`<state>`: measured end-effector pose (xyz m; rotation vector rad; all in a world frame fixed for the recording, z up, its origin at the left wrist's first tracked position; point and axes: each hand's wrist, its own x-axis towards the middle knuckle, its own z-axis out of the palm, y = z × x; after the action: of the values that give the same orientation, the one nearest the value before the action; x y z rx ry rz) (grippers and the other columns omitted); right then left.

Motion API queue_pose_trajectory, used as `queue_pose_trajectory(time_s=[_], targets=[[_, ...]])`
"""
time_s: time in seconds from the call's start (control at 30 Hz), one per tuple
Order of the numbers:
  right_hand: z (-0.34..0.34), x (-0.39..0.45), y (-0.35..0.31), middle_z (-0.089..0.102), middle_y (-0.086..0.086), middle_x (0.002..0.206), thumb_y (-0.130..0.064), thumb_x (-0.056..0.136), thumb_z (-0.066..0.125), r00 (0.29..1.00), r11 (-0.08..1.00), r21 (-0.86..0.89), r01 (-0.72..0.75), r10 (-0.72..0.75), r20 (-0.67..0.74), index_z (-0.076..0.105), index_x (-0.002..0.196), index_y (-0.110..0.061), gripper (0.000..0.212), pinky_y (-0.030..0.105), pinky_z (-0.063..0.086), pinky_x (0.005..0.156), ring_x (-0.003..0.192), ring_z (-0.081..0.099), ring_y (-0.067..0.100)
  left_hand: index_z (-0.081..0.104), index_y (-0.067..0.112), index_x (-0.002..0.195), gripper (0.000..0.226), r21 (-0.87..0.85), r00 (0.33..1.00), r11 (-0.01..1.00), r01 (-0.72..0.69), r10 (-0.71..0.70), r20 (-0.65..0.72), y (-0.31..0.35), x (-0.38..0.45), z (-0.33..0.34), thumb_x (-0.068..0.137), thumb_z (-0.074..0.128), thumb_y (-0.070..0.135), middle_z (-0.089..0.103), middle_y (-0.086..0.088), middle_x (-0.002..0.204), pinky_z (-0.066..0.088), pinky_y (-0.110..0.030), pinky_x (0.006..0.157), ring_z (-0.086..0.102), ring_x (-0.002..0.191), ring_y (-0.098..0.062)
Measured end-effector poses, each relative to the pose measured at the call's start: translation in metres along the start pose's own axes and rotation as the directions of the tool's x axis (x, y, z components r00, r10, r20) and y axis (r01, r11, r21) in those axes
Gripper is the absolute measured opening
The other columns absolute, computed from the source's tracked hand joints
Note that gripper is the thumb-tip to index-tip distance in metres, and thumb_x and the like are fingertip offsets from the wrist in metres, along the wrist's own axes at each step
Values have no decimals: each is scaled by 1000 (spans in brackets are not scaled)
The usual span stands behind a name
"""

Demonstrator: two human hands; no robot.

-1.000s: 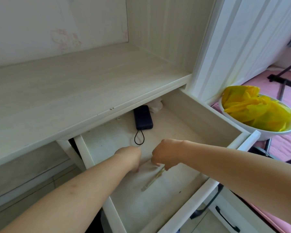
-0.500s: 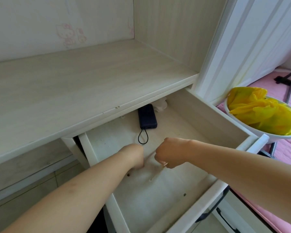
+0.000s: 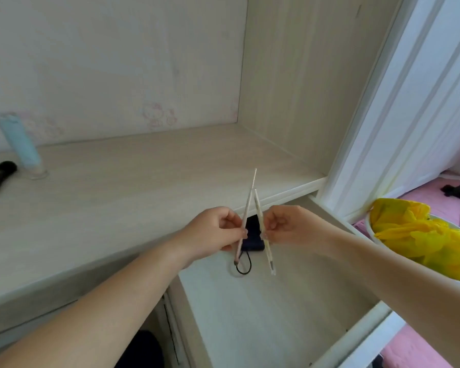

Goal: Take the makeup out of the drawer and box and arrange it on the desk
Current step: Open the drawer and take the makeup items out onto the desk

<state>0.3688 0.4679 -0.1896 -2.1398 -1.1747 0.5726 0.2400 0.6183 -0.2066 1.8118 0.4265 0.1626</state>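
Observation:
My left hand (image 3: 213, 232) pinches a thin pale makeup brush (image 3: 247, 208) that points up and away, its dark tip hanging below my fingers. My right hand (image 3: 290, 227) pinches a second thin pale makeup brush (image 3: 267, 251), which crosses the first near the top. Both hands hover above the open drawer (image 3: 290, 314), level with the front edge of the desk (image 3: 130, 181). On the desk at the far left stand a light blue tube (image 3: 20, 144) and a black brush (image 3: 0, 176) lying flat.
A dark blue power bank (image 3: 252, 237) with a black loop cord lies at the back of the drawer, partly behind my hands. A white bowl (image 3: 388, 251) holding a yellow plastic bag (image 3: 420, 235) sits to the right of the drawer. A white cabinet post rises at the right.
Both hands have risen out of the drawer, each lifting a thin brush. The view has tilted up, so the tube and black brush on the desk have come into sight.

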Motion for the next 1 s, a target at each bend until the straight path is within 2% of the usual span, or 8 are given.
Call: queue_pose_trajectory(time_s=[0.13, 0.2, 0.3, 0.47, 0.6, 0.77, 0.9, 1.0], targets=[[10, 34, -39, 67, -5, 70, -12, 84, 67, 1000, 961, 278, 1, 3, -14, 60, 77, -17, 11, 31, 53, 80, 70, 63, 12, 62, 12, 94, 9, -153, 993, 988, -31, 13, -121, 11, -6, -46, 85, 66, 14, 73, -6, 91, 58, -35, 82, 70, 83, -16], [20, 52, -62, 67, -1, 73, -13, 86, 65, 999, 917, 398, -31, 34, -2, 61, 82, -13, 6, 32, 56, 82, 74, 66, 14, 61, 12, 96, 11, -196, 979, 980, -40, 0, -202, 12, -9, -72, 86, 65, 14, 72, -4, 90, 58, -33, 80, 70, 80, -13], [38, 80, -97, 67, 0, 79, -16, 88, 63, 999, 875, 483, -43, 39, 19, 61, 87, -12, 4, 30, 56, 75, 75, 66, 13, 60, 11, 98, 13, -200, 948, 979, -30, -36, -317, 7, -16, -115, 86, 65, 14, 70, -2, 87, 58, -26, 72, 68, 75, -9], [76, 132, -144, 64, 3, 81, -19, 91, 58, 997, 861, 505, -64, 31, 73, 59, 92, -13, 6, 30, 56, 75, 73, 64, 13, 60, 13, 93, 9, -233, 868, 972, -4, -112, -483, -19, -23, -177, 86, 66, 15, 68, -1, 85, 54, -22, 64, 66, 71, -8], [110, 178, -174, 60, -1, 73, -19, 91, 57, 995, 857, 508, -90, 54, 85, 59, 92, -14, 6, 23, 50, 62, 63, 60, 9, 61, 12, 93, 12, -179, 775, 982, 62, -161, -612, -43, -19, -225, 85, 67, 18, 66, -1, 83, 54, -23, 64, 63, 67, -8], [150, 222, -188, 60, 1, 70, -19, 90, 58, 993, 838, 533, -116, 91, 74, 60, 87, -13, 7, 24, 49, 57, 60, 58, 11, 60, 21, 84, 11, 24, 654, 972, 233, -138, -744, -75, -4, -266, 83, 67, 29, 65, 4, 80, 52, -30, 78, 65, 77, -16], [164, 253, -188, 60, 2, 67, -19, 89, 59, 996, 887, 456, -76, 89, -7, 60, 77, -14, 13, 33, 51, 66, 58, 58, 15, 61, 22, 88, 14, 87, 615, 942, 324, -140, -776, -84, 12, -280, 84, 63, 36, 68, 4, 80, 48, -26, 72, 66, 81, -16], [168, 277, -187, 64, 0, 69, -26, 88, 59, 991, 949, 310, -53, 88, -100, 62, 76, -18, 14, 34, 51, 75, 65, 60, 19, 60, 25, 88, 15, 144, 606, 916, 375, -125, -786, -88, 25, -287, 84, 61, 39, 70, 5, 82, 48, -25, 71, 65, 81, -13]])
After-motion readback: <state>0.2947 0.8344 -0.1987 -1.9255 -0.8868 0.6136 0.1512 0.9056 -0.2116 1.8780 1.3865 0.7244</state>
